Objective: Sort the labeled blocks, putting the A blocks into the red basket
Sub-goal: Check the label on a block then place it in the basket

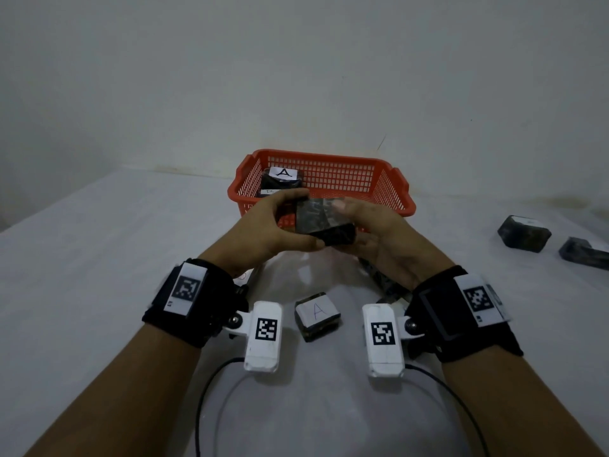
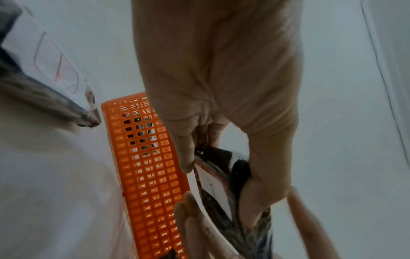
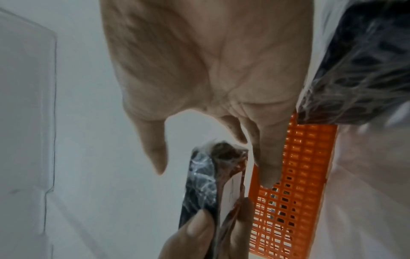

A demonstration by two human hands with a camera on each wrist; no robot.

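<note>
Nearest, an A block (image 1: 317, 315) lies on the desk (image 1: 99, 258) btwn the wrists, label up. Above it, held block (image 1: 324, 222) is gripped by left hand (image 1: 273, 225), thumb & fingers curled on its left end; right hand (image 1: 372, 235) cups the other end, fingers loose. Long axis runs roughly left-right, label facing down/away. Looks rigid, film-wrapped, prob slick: grip the ends. Behind: red basket (image 1: 400, 189), one A block inside (image 1: 283, 178)

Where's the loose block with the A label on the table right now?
In the head view, the dark wrapped block with a white A label sits on the white table, between the two wrists, nearer than the red mesh basket.
</note>
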